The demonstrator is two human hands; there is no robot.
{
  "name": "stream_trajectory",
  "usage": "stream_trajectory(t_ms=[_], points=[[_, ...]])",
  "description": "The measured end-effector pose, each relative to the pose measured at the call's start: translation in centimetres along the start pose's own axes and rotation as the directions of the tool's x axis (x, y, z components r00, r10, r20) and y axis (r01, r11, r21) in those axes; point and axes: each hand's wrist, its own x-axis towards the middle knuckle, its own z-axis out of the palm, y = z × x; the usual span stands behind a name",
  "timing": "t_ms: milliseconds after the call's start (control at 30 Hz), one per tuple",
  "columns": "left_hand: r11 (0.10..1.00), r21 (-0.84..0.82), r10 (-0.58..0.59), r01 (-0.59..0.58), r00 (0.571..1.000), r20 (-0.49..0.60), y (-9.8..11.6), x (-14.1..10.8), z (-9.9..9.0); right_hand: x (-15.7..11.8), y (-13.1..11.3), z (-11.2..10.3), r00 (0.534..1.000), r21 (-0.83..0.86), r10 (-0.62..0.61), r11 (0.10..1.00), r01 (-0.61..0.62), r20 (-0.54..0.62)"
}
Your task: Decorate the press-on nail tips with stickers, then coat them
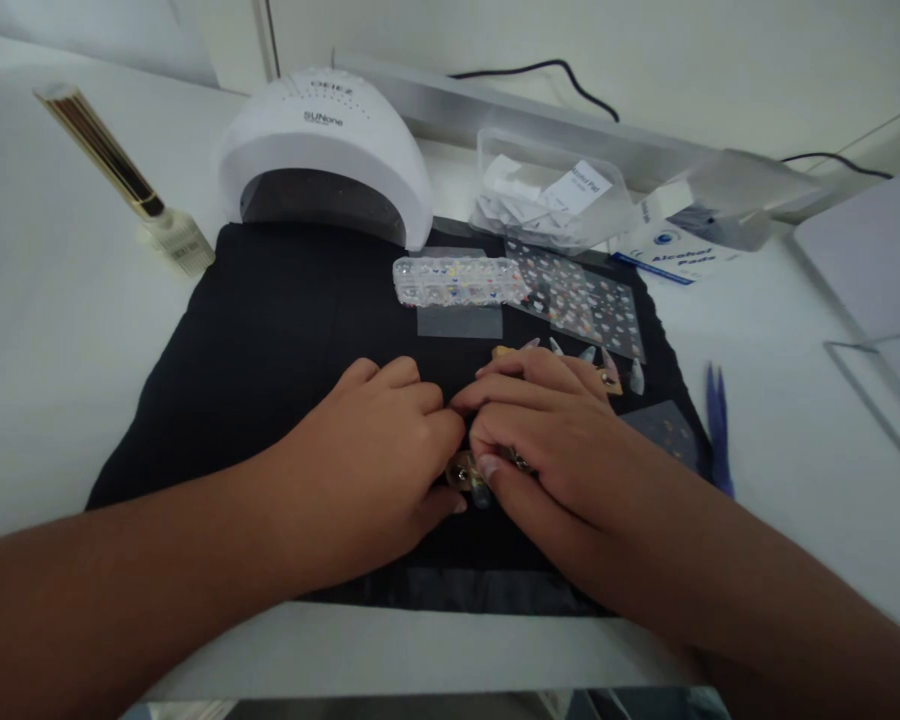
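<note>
My left hand (379,445) is closed, its thumb and fingers at the left end of a small gold nail tip stand (459,472) low over the black cloth. My right hand (555,425) curls around the other end, mostly covering it. A dark, shiny false nail (481,492) sticks out below the stand, beside my right thumb. The fingertips of both hands meet above it. Just beyond my right hand, a row of pale, pointed false nails (637,376) sits on another gold stand (610,380), partly hidden by my fingers.
The black cloth (270,320) covers the white table (37,300). Behind stand a white nail lamp (326,150), a tub of alcohol pads (551,195) and their box (671,245). A rhinestone case (457,282) adjoins sticker sheets (585,295). Blue tweezers (718,425) lie right, a bottle (180,240) left.
</note>
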Motion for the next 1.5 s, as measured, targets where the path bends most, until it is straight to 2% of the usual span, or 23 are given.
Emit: stream_trajectory(t_ms=[633,767,900,1033,1500], points=[[1.0,0.006,0.002,-0.002,1.0,-0.009,0.12,0.0,-0.13,0.05,-0.05,0.03,1.0,-0.023,0.001,1.0,-0.001,-0.007],[1.0,0.009,0.004,-0.004,1.0,-0.009,0.16,-0.01,-0.13,0.1,-0.07,-0.03,1.0,-0.023,0.015,1.0,-0.014,0.025],[1.0,0.019,0.006,-0.006,1.0,-0.012,0.18,0.0,-0.16,0.1,-0.04,0.03,1.0,-0.035,0.005,0.999,-0.006,-0.011],[1.0,0.019,0.01,-0.01,1.0,-0.017,0.14,-0.08,-0.14,0.07,-0.08,0.06,1.0,-0.043,0.018,0.999,-0.018,0.012],[1.0,0.015,0.003,-0.002,1.0,-0.006,0.08,0.0,-0.19,0.08,0.09,0.34,1.0,-0.057,0.011,0.998,-0.012,-0.021]])
